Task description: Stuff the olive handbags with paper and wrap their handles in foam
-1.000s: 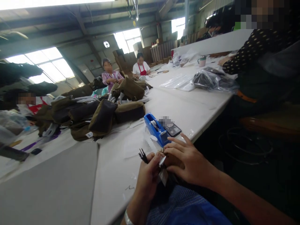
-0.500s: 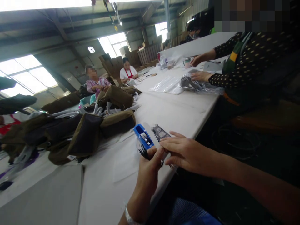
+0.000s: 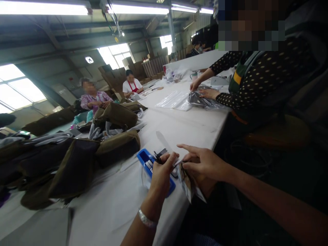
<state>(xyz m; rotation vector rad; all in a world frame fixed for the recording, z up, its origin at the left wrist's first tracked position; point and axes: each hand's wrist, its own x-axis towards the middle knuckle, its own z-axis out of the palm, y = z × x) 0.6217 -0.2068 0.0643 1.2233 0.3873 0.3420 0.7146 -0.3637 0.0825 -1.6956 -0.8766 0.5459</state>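
The left hand [image 3: 162,171] clutches black cords [image 3: 157,158]; tags [image 3: 188,187] now hang fanned, separable, beneath the right hand [image 3: 206,163], its grip unclear.

From here I see black cords [image 3: 156,158] poking up in a thin bunch, ends splayed, and brown-and-whitish tags [image 3: 187,182] dangling aslant, overlapping, corners downward, by the table's [image 3: 179,126] edge.

A long white table [image 3: 189,126] stretches toward one o'clock. Around the blue tape dispenser [image 3: 143,155] on it lie heaped olive-and-dark bags [image 3: 73,165] at nine to eleven, a grey board [image 3: 38,229] at eight, clear plastic sheets [image 3: 173,99] around twelve-thirty, and a plastic-wrapped dark item [image 3: 201,100] at one.
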